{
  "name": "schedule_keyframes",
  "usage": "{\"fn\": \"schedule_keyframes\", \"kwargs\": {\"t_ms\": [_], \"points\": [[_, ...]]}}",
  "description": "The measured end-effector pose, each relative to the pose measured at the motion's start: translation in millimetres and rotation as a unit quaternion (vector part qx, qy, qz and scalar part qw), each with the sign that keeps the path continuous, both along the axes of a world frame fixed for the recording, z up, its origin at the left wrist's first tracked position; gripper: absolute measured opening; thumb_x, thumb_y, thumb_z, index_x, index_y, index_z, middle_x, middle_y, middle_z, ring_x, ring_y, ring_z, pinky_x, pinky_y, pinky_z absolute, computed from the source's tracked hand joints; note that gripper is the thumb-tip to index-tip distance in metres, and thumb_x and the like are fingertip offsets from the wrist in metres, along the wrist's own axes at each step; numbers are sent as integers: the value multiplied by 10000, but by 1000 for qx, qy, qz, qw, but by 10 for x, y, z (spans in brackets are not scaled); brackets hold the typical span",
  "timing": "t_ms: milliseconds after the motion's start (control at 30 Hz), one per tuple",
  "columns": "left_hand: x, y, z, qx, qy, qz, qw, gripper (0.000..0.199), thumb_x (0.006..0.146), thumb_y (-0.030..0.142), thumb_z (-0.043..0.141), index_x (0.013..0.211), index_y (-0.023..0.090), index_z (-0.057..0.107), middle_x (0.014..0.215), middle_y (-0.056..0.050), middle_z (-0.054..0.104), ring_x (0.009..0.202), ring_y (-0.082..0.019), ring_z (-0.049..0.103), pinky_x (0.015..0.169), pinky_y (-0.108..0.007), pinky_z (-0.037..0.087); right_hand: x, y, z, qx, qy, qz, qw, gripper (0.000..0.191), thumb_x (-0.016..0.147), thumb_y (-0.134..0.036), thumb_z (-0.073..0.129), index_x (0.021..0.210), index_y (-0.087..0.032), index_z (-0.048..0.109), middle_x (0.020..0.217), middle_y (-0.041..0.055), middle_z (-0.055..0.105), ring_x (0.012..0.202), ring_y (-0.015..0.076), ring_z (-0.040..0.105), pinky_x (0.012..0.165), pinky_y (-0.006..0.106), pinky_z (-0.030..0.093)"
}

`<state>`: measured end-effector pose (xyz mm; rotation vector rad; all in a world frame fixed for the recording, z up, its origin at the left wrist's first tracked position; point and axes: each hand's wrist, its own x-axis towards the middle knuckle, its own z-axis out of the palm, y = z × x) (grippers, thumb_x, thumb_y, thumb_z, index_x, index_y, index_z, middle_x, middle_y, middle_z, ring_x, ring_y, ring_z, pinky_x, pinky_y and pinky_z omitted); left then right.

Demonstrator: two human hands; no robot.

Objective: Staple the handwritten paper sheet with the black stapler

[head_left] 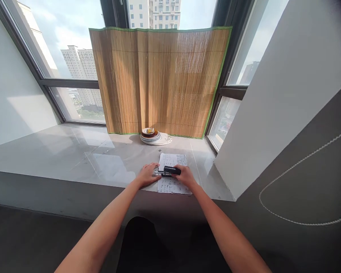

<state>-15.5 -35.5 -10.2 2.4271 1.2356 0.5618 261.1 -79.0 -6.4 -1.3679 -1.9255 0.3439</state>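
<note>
1. Stapler: held over the paper, near the sill's front edge; metal strip juts from its left end.
2. Right hand: fingers wrapped round the stapler's black right end, gripping it.
3. Left hand: fingers and thumb parted about the strip; contact cannot be told.
4. Paper: handwritten, reaching the front edge of the sill, right of its middle.
5. Plates: stacked by the back edge, well apart from the hands.
6. Handling (judgement): right grip firm, stapler level; left fingertips beside the strip, out of any pinch point.
7. Also advisable: work back from the front edge, so that nothing drops.
</note>
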Motion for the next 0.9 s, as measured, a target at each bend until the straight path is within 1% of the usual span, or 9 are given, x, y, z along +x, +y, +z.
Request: {"fn": "schedule_keyframes", "kwargs": {"t_ms": [133, 200, 233, 300, 400, 467, 567, 800, 900], "points": [[-8, -41, 13, -1, -123, -6, 992, 888, 830, 539, 793, 1580, 215, 445, 1702, -163, 367, 1595, -357, 303, 1326, -530, 163, -25, -162, 136, 132, -8, -72, 989, 247, 869, -157, 737, 1094, -255, 766, 1038, 63, 790, 980, 278, 707, 820, 380, 556], [52, -77, 52, -13, -255, 27, 966, 756, 890, 537, 736, 1531, 217, 496, 1712, -147, 352, 1615, -329, 268, 1335, -497, 171, -32, -280, 225, 216, -38, -70, 973, 279, 918, -113, 667, 1141, -255, 759, 1031, 72, 777, 985, 274, 677, 828, 393, 550], [105, -95, 84, -40, -336, 60, 939, 647, 943, 535, 674, 1488, 217, 533, 1692, -143, 389, 1605, -318, 296, 1331, -488, 201, -39, -334, 269, 254, -58, -61, 963, 321, 933, -82, 635, 1180, -251, 750, 1049, 79, 771, 1001, 272, 664, 850, 403, 548], [250, -123, 170, -159, -505, 148, 836, 507, 1034, 535, 523, 1413, 203, 574, 1619, -169, 480, 1523, -315, 447, 1274, -489, 349, -63, -418, 341, 322, -108, -27, 940, 388, 953, -34, 591, 1251, -243, 727, 1102, 89, 760, 1050, 267, 649, 907, 419, 543], [470, -148, 316, -369, -642, 166, 651, 508, 1102, 481, 340, 1359, 114, 580, 1473, -254, 593, 1286, -304, 670, 1116, -466, 540, -114, -478, 393, 395, -198, 32, 896, 363, 994, -47, 586, 1280, -234, 710, 1135, 93, 752, 1111, 251, 648, 960, 418, 535], [558, -162, 384, -413, -680, 141, 589, 468, 1114, 401, 334, 1324, 73, 593, 1377, -256, 661, 1171, -262, 726, 1072, -409, 576, -140, -490, 390, 421, -243, 52, 872, 322, 1018, -78, 595, 1276, -234, 708, 1147, 90, 753, 1133, 242, 655, 977, 417, 533], [581, -188, 406, -423, -698, 118, 566, 368, 1100, 244, 376, 1279, 43, 627, 1252, -222, 731, 1116, -211, 747, 1106, -342, 559, -144, -503, 361, 426, -268, 45, 863, 314, 1036, -82, 572, 1268, -240, 713, 1155, 85, 760, 1141, 240, 670, 987, 420, 540], [558, -212, 323, -426, -686, 114, 578, 296, 1065, 135, 415, 1146, 40, 684, 1173, -211, 757, 1135, -201, 749, 1173, -347, 521, -113, -527, 338, 361, -235, 62, 901, 374, 1059, -89, 517, 1303, -289, 718, 1164, 77, 767, 1159, 229, 692, 985, 399, 570], [598, -218, 333, -416, -693, 112, 579, 286, 1058, 104, 418, 1058, 48, 699, 1151, -207, 766, 1113, -193, 756, 1173, -338, 519, -119, -513, 346, 355, -237, 74, 902, 374, 1066, -89, 495, 1291, -281, 723, 1158, 78, 769, 1149, 225, 694, 971, 394, 574]]}}
